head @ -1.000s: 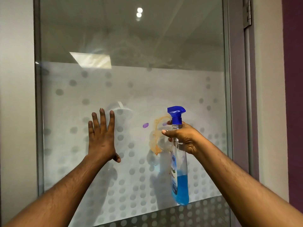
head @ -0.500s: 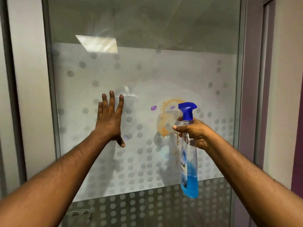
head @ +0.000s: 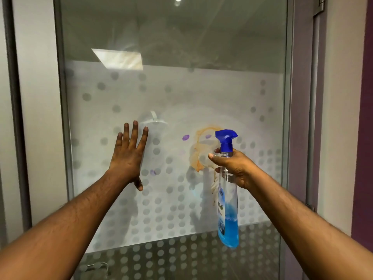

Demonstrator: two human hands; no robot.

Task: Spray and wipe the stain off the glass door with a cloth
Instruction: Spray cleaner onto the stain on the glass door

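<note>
A frosted, dotted glass door (head: 173, 93) fills the view. An orange-brown stain (head: 198, 150) marks it near the middle, with thin drips running down beside the bottle. Small purple spots (head: 185, 137) lie left of the stain. My right hand (head: 232, 166) grips the neck of a clear spray bottle (head: 228, 209) with a blue trigger head and blue liquid at the bottom, held just right of the stain, nozzle toward the glass. My left hand (head: 129, 156) rests flat on the glass, fingers spread, left of the stain. No cloth is in view.
The door's grey metal frame (head: 290, 118) runs down the right side, with a purple wall (head: 365, 118) beyond it. A grey frame post (head: 62, 98) and pale wall stand at the left. A hinge (head: 322, 5) shows at the top right.
The view has shifted, so the door and stain sit differently in frame. Both hands keep their places on the glass and bottle. Thin drips now show below the stain.
</note>
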